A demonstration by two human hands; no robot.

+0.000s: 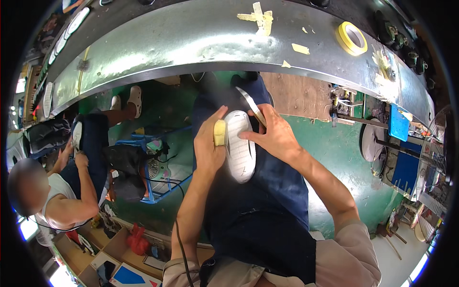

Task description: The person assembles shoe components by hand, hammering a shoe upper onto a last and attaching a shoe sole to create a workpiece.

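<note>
Pointing lengthwise toward the bench (158,48): one upturned shoe (241,160), on the bench's near side.
Left hand (208,146) grasps the shoe; right hand (277,134) clasps one tool (248,101) and touches the shoe.

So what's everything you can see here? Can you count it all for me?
Shoe sole: 1, white, between the hands
Curved metal tool: 1, silver, in the right hand
Finger wrap: 1, yellow, on the left hand
Workbench: 1, silver-grey, across the top
Tape roll: 1, yellow, bench's right part
Tape scraps: several, pale yellow, on the bench
Co-worker: 1, white top, far left
Clogs: 2, white, upper left
Stool: 1, blue, left
Plastic bag: 1, red, lower left
Floor: 1, green, below
Edge clutter: too small to count
Left hand: 1, bare, beside the sole
Right hand: 1, bare, thumb on the sole
</note>
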